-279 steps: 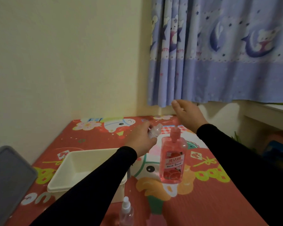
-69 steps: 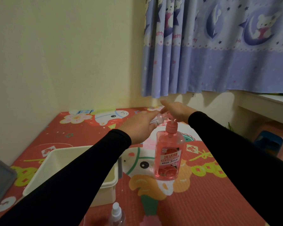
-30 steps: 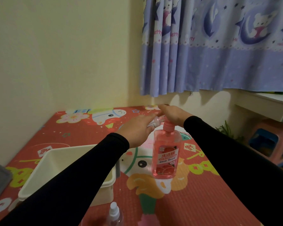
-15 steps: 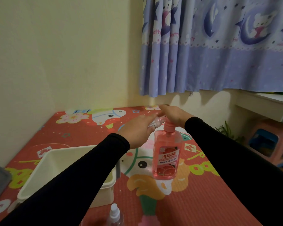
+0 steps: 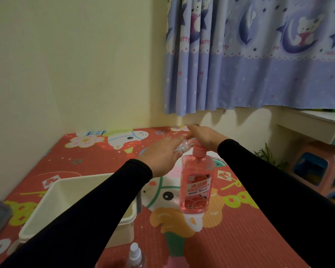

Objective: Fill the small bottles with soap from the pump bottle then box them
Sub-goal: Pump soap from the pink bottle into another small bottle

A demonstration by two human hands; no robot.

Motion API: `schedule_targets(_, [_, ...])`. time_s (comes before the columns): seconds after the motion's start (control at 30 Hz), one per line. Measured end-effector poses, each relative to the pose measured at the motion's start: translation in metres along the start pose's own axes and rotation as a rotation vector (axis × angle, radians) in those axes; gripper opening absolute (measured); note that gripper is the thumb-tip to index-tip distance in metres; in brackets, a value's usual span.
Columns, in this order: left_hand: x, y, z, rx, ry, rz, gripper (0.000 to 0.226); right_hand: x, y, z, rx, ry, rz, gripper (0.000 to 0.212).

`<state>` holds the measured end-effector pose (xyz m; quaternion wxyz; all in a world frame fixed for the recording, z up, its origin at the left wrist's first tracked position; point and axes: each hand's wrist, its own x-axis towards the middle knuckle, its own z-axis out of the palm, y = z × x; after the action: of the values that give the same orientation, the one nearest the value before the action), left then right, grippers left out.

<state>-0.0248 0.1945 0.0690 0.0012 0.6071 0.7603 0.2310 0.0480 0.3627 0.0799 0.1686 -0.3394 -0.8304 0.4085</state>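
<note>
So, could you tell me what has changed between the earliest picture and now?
The right hand, raised and open before, has come down onto the pump bottle's head. The left hand has brought its small bottle to the spout. The pump bottle, white box and spray bottle have not moved.

pump head (image 5: 198,149) under right hand (image 5: 205,137); spray bottle (image 5: 135,257) cut off below

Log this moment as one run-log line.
left hand: holds small bottle at pump bottle | right hand: rests on pump head | box: open
</note>
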Motion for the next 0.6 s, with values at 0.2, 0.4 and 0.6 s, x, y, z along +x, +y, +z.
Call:
schedule_targets(0.2, [0.002, 0.003, -0.007, 0.025, -0.007, -0.020, 0.047, -0.001, -0.009, -0.010, -0.041, -0.009, 0.023, 0.057])
schedule_targets(0.4, [0.001, 0.001, -0.004, 0.020, -0.001, -0.020, 0.047, 0.004, -0.002, -0.003, 0.023, 0.035, 0.018, 0.056])
schedule_targets(0.6, [0.000, 0.001, -0.002, 0.000, -0.019, -0.014, 0.048, 0.000, -0.002, -0.003, -0.024, 0.004, -0.004, 0.051])
